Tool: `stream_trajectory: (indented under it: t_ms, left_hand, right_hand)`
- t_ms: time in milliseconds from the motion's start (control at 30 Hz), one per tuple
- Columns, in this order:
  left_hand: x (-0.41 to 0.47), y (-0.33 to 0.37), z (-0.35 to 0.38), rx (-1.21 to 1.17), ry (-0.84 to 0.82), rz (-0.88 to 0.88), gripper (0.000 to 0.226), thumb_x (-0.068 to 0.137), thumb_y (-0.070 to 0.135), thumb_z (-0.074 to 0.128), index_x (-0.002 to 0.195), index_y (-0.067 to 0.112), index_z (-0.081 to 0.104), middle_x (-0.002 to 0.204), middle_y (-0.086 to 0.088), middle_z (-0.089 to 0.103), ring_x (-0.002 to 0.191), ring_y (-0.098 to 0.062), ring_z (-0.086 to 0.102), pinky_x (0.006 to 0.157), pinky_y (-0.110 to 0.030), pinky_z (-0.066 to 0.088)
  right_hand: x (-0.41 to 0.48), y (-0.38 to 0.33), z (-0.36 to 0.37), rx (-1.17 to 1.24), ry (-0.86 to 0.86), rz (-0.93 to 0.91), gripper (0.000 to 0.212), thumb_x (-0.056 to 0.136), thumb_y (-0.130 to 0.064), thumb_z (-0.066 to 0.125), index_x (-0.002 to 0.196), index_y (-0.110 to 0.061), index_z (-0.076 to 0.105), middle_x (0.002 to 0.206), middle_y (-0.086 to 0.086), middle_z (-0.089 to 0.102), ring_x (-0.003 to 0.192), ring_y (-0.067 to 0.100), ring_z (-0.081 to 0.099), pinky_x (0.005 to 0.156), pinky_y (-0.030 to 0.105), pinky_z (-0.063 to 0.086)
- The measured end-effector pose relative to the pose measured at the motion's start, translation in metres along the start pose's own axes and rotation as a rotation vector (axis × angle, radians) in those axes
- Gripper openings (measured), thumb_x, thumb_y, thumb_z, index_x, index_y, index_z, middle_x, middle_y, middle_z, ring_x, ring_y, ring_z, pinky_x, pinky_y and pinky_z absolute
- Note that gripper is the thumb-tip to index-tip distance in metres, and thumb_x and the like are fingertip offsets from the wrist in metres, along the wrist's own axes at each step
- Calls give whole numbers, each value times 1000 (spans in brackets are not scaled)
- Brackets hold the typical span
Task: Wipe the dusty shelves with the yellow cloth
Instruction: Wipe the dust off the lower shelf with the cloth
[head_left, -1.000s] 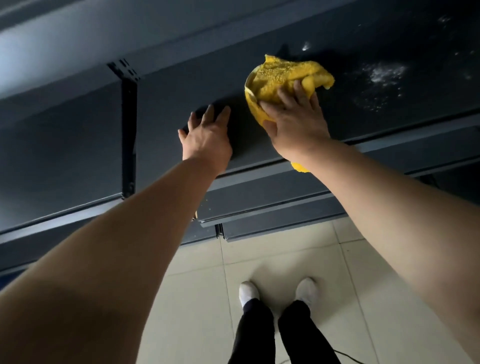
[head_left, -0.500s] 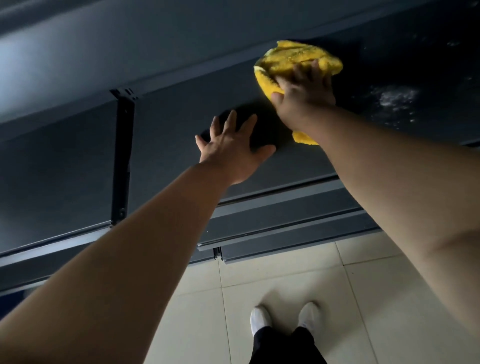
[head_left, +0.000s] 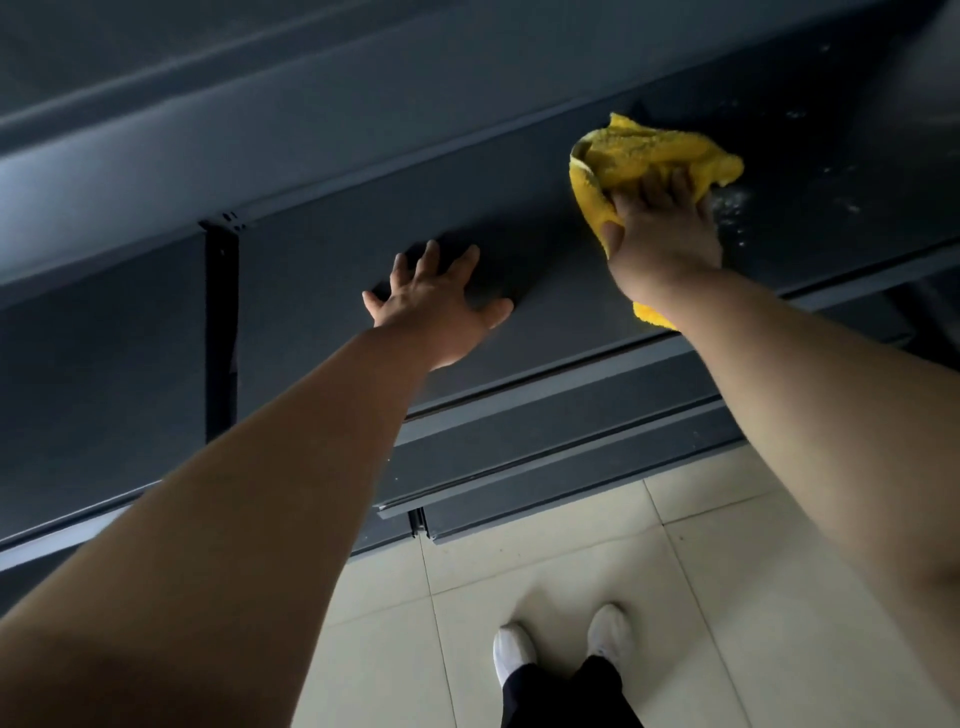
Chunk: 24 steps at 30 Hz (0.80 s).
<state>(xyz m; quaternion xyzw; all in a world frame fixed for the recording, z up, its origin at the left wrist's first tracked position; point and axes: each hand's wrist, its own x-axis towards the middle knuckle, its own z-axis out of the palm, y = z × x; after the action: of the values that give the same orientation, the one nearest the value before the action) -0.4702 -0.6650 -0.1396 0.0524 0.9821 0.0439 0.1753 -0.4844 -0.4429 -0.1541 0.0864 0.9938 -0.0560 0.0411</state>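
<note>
Shifted rightward onto white dust: nubby yellow cloth (head_left: 652, 156) under gripping right hand (head_left: 662, 234); left hand (head_left: 434, 306) splayed flat.

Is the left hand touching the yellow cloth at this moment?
Apart. The head view shows the left hand spread flat on the dark shelf, with bare shelf surface between it and the yellow cloth under the right hand.

Bare forearms, no sleeves, no watch or rings on left hand (head_left: 434, 306) or right hand (head_left: 662, 228). White shoes (head_left: 514, 652). Black trousers (head_left: 566, 696).
</note>
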Motion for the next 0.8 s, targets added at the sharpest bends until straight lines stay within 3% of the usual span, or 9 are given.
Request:
stream_trajectory:
  t_ms: [267, 433, 567, 800]
  left_hand:
    - [-8, 10, 1, -52, 9, -89, 73, 89, 66, 40, 151, 41, 10, 162, -2, 2, 148, -31, 2, 114, -59, 15]
    - [-13, 10, 2, -113, 38, -109, 63, 96, 32, 44, 152, 18, 18, 160, -3, 11, 146, -28, 10, 115, -51, 19]
    - [-18, 24, -5, -127, 40, -103, 60, 90, 12, 46, 146, 9, 27, 154, -7, 19, 142, -31, 16, 114, -47, 26]
    - [-14, 78, -14, -110, 21, -48, 60, 87, 6, 42, 145, 7, 29, 149, -9, 26, 140, -32, 21, 112, -46, 29]
  right_hand:
    - [-58, -22, 5, 26, -4, -114, 47, 100, -38, 35, 145, -24, 37, 160, 9, 21, 149, 32, 8, 119, 51, 4]
    - [-78, -47, 11, 38, -15, -201, 48, 101, -42, 31, 147, -31, 34, 161, 5, 18, 150, 29, 4, 120, 48, 1]
    - [-76, -43, 11, 53, -45, -191, 49, 101, -45, 28, 149, -32, 30, 162, 3, 15, 150, 25, 1, 122, 47, 1]
    - [-55, 1, 0, 55, -78, -120, 51, 101, -47, 27, 150, -33, 25, 162, 0, 11, 150, 25, -3, 121, 47, -2]
